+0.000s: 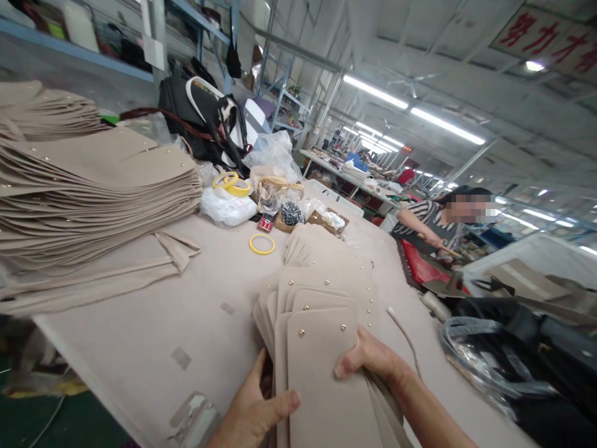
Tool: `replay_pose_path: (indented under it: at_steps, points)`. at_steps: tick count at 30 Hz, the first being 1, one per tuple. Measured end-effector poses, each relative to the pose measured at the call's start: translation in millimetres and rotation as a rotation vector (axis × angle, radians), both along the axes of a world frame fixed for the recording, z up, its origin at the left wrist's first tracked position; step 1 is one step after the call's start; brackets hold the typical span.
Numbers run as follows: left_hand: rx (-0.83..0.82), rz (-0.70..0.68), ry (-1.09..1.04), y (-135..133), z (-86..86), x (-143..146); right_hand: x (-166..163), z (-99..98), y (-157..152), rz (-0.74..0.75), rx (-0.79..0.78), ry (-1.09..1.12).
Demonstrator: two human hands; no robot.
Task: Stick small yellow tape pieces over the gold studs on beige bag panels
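Observation:
Between my two hands is a stack of beige panels (326, 367) with rounded corners and small gold-coloured studs near their far edges. My left hand (261, 404) grips the stack's left side, thumb on top and fingers hidden beneath. From the right, my right hand (370, 354) holds the same stack, its thumb pressed on the top panel and the other fingers mostly out of sight. Further beige studded pieces (321, 249) lie fanned out on the table just beyond the stack.
A tall pile of beige pieces (93, 193) stands on the table (140, 336) at left. Yellow tape rolls (262, 244), plastic bags (227, 206) and a black bag (200, 118) lie farther back. A co-worker (431, 218) is at the right, near dark bags (536, 361).

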State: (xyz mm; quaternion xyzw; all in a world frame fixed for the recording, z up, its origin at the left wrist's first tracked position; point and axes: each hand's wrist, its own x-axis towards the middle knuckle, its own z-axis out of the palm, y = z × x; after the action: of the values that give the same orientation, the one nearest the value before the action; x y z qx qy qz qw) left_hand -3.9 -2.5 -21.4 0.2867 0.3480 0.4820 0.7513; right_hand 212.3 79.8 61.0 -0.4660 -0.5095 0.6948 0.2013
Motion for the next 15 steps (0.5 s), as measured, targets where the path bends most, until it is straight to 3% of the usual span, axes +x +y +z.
replay_pose_path:
  at_steps: [5,9,12,15]
  points:
    - [-0.092,-0.055,-0.070,8,13.9,11,-7,21.3,-26,-0.104,0.059,0.090]
    - [0.016,0.033,0.069,15,30.4,14,-14,37.0,-37,-0.160,0.167,0.165]
    - [0.210,-0.001,0.179,31,62.9,3,-15,40.2,-41,-0.264,0.296,0.265]
    - [0.528,-0.105,0.367,58,119.3,-15,-20,39.9,-41,-0.386,0.450,0.428]
